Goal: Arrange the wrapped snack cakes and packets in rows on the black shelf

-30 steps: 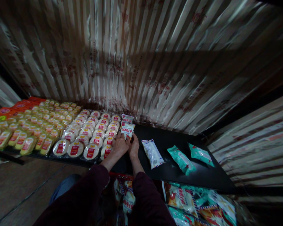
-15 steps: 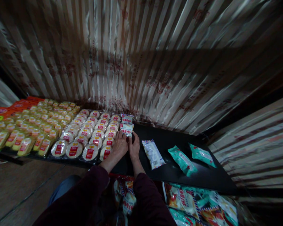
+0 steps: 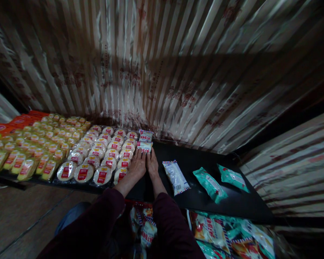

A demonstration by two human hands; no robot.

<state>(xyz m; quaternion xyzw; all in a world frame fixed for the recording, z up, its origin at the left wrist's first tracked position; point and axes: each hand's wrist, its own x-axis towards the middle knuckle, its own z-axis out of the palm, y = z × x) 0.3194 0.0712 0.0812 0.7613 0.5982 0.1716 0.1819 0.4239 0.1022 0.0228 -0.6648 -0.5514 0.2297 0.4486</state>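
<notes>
Black shelf (image 3: 243, 205) holds two green packets (image 3: 210, 186); two straight-fingered hands (image 3: 137, 166) touch one white packet (image 3: 144, 145).

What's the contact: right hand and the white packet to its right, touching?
Apart. The head view shows black shelf between right hand and white packet.

Round crackers (image 3: 102, 175): red labels read 雪饼; the lower line is illegible. White packets (image 3: 146, 136), far centre: red lettering, apparently 鱿鱼爱上虾, partly covered on the nearer one. Near bags (image 3: 148, 232) below the worktop (image 3: 185, 154): 爱上虾 discernible. Yellow cakes (image 3: 27, 169), left: labels unreadable. Wall sheeting (image 3: 162, 72): red characters, too blurred to read.
</notes>
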